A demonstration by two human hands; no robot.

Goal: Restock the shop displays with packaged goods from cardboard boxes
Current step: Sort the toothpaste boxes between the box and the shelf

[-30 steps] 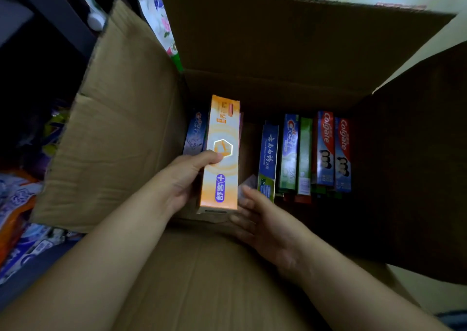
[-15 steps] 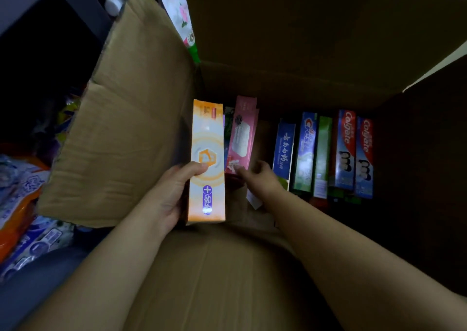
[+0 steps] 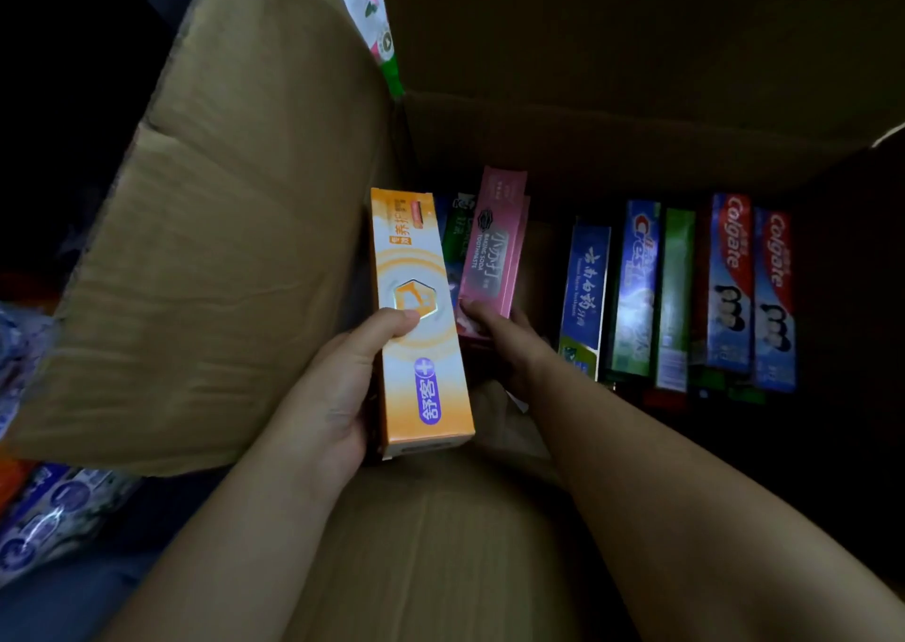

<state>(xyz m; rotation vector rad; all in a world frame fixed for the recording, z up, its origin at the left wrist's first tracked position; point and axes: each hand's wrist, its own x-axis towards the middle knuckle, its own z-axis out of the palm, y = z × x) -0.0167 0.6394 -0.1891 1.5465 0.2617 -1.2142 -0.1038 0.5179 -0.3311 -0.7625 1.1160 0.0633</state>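
I look down into an open cardboard box (image 3: 636,137) holding toothpaste cartons on end. My left hand (image 3: 338,387) grips an orange toothpaste carton (image 3: 421,318) by its left side, thumb across its front, above the box's near left corner. My right hand (image 3: 504,342) reaches into the box and pinches the lower end of a pink baking-soda toothpaste carton (image 3: 489,249), lifted above its neighbours. To the right stand a blue carton (image 3: 583,293), a Crest carton (image 3: 634,289), a green carton (image 3: 673,298) and two Colgate cartons (image 3: 749,289).
The box's left flap (image 3: 220,249) stands open and its near flap (image 3: 431,543) lies under my forearms. Packaged goods in plastic (image 3: 49,509) lie outside the box at lower left. A floral pack (image 3: 372,19) shows beyond the far left corner.
My right hand went from the near box edge into the box, took the pink carton and raised it. The left hand kept holding the orange carton, which shifted slightly left.
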